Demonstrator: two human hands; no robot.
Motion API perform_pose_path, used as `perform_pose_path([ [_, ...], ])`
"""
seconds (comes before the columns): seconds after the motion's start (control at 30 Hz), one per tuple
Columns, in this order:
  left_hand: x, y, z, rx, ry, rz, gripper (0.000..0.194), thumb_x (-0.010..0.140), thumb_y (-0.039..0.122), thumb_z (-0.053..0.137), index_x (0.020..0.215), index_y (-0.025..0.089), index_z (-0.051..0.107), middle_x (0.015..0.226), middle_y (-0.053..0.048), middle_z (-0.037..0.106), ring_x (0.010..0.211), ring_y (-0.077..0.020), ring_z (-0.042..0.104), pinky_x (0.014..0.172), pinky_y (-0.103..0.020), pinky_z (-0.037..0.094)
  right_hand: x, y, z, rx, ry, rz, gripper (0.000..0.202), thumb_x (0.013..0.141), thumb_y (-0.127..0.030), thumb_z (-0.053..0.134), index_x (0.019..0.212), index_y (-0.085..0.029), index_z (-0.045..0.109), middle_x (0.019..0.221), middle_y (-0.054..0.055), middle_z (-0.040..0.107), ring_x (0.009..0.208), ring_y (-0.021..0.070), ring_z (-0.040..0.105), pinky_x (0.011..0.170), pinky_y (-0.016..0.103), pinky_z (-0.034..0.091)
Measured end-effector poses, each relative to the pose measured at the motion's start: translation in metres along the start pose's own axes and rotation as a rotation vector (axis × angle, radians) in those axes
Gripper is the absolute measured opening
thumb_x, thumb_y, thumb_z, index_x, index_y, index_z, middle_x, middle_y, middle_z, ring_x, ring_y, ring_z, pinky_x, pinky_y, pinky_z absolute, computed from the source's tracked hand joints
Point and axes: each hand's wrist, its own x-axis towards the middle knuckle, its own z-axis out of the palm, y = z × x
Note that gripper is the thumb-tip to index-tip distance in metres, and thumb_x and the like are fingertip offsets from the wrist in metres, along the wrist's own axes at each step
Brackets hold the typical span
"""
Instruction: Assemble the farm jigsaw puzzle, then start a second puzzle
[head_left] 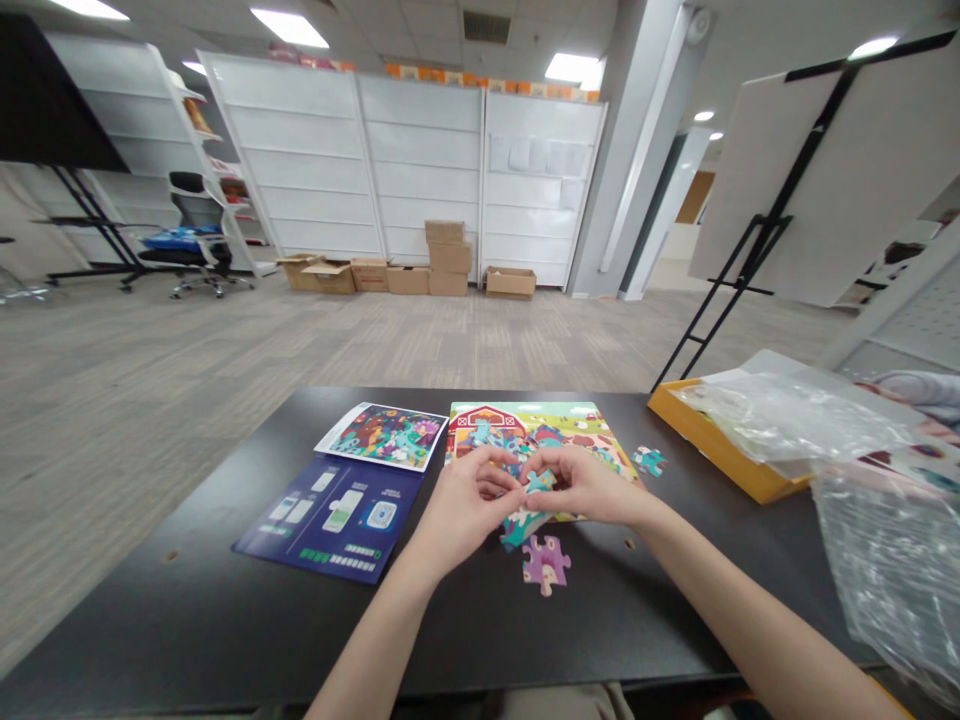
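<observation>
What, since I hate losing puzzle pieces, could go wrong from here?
The purple piece lies loose close to the left hand and right hand; either could brush it aside. The teal piece lies apart, near the yellow box, and might be overlooked. The crumpled clear plastic on the right could hide a stray piece if one slid there.

There was room over the black surface [225,630] on the near side of the blue sheet [322,525]. The left grip [466,500] and right grip [589,486] filled the middle. A yellow box [724,455] blocked the right.
</observation>
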Motion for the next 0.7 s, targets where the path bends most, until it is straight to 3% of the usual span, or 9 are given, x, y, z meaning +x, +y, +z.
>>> perform_pose_path([
  [0.13, 0.003, 0.000, 0.003, -0.018, 0.074, -0.008, 0.031, 0.072, 0.034, 0.080, 0.094, 0.016, 0.067, 0.078, -0.004, 0.073, 0.071, -0.0176, 0.072, 0.061, -0.025, 0.056, 0.002, 0.003, -0.001, 0.133, 0.063, 0.031, 0.039, 0.076, -0.049, 0.082, 0.095, -0.019, 0.067, 0.073, -0.002, 0.061, 0.061, 0.0107, 0.051, 0.053, 0.023, 0.043],
  [0.3, 0.003, 0.001, 0.006, -0.002, 0.065, 0.024, 0.030, 0.078, 0.039, 0.077, 0.095, 0.017, 0.070, 0.089, -0.007, 0.077, 0.081, -0.0207, 0.074, 0.069, -0.029, 0.059, 0.003, 0.002, -0.003, 0.328, 0.148, 0.066, 0.046, 0.069, -0.046, 0.087, 0.097, -0.019, 0.062, 0.085, 0.001, 0.068, 0.069, 0.0139, 0.063, 0.066, 0.029, 0.055],
  [0.7, 0.007, 0.001, 0.012, 0.105, 0.076, 0.026, 0.023, 0.077, 0.037, 0.073, 0.086, 0.015, 0.076, 0.084, -0.007, 0.078, 0.075, -0.0212, 0.073, 0.066, -0.028, 0.056, 0.000, 0.002, -0.010, 0.100, 0.089, 0.041, 0.042, 0.075, -0.043, 0.083, 0.107, -0.019, 0.070, 0.070, -0.004, 0.060, 0.058, 0.0104, 0.052, 0.052, 0.022, 0.040],
])
